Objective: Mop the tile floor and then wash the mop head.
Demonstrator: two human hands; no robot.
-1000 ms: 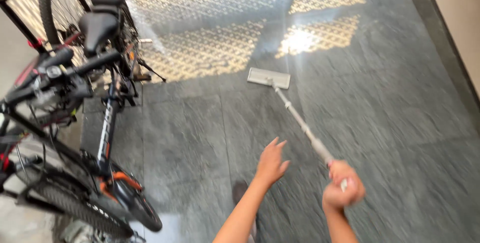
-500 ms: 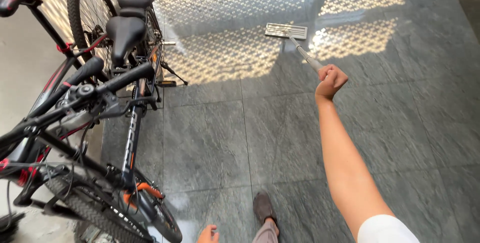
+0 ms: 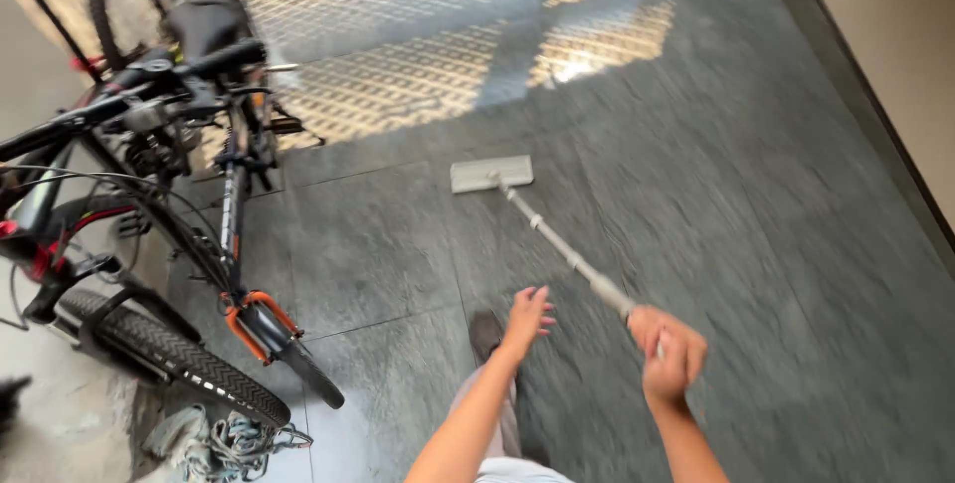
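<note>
A single head-worn camera looks steeply down and forward from standing height over the grey stone-tiled floor (image 3: 776, 244). Both forearms enter from the bottom edge, close to the lens; black bicycles (image 3: 179, 204) fill the left side, a pale wall (image 3: 895, 35) the upper right corner

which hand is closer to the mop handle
Right. The right hand is closed around the top of the mop handle. The left hand is open and empty, beside the handle but apart from it.
</note>
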